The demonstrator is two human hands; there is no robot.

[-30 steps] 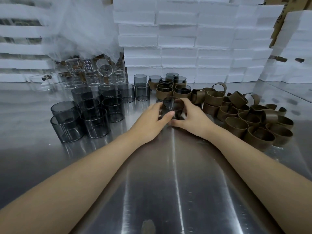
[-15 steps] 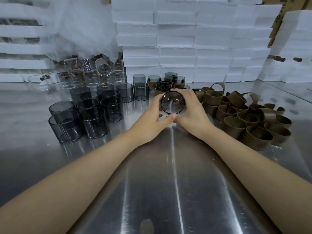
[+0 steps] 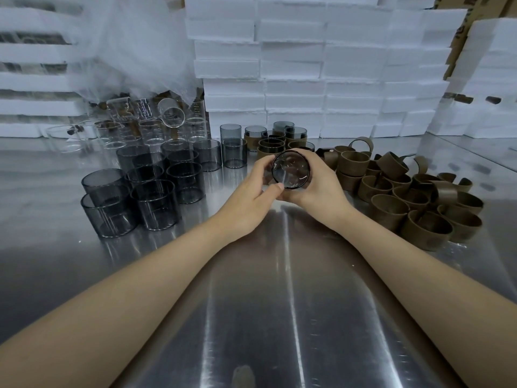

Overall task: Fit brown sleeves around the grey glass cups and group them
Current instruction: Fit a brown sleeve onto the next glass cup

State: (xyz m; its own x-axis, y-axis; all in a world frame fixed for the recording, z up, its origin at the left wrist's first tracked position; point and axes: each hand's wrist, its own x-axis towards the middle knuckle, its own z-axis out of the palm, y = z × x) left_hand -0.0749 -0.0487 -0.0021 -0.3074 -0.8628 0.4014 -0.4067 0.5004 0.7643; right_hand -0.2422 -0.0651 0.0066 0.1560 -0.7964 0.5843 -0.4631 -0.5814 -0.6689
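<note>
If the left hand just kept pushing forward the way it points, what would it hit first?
The grey glass cup that the left hand is gripping; past that, probably the group of sleeved cups, though depth is unclear.

Steel table [image 3: 251, 317], white foam blocks [image 3: 293, 88] stacked at back, clear beakers [image 3: 145, 127] back-L, plastic wrap [image 3: 126, 51] above.

Left grip [image 3: 249, 200], right grip [image 3: 324, 189], both clasping

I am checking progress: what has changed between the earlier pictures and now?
The left hand and right hand lifted the grey cup from the table and tipped one round end toward the camera, still gripping it. The bare cups and loose sleeves stayed put.
</note>
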